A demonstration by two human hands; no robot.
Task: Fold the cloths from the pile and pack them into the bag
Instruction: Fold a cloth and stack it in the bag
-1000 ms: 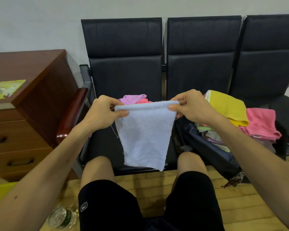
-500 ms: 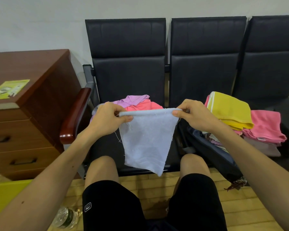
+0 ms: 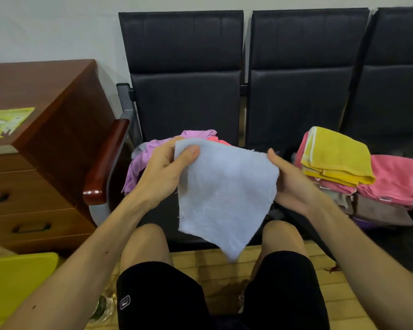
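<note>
Black padded waiting-room seats (image 3: 184, 75) line a pale wall above a wood-plank floor. Held over the knees, a pale blue cloth (image 3: 224, 194) hangs limp, thin and frayed at its edges, tapering to a point. The left hand (image 3: 163, 173) pinches its upper left corner with thumb on top; the right hand (image 3: 293, 184) lies along its right edge, grip hidden behind the fabric. Behind it sits a rumpled pile (image 3: 150, 153) of lilac and coral cloths. Right of it, folded terry towels (image 3: 339, 158), yellow over pink, stack above a dark bag (image 3: 389, 246). A brown drawer cabinet (image 3: 41, 163) stands left.
</note>
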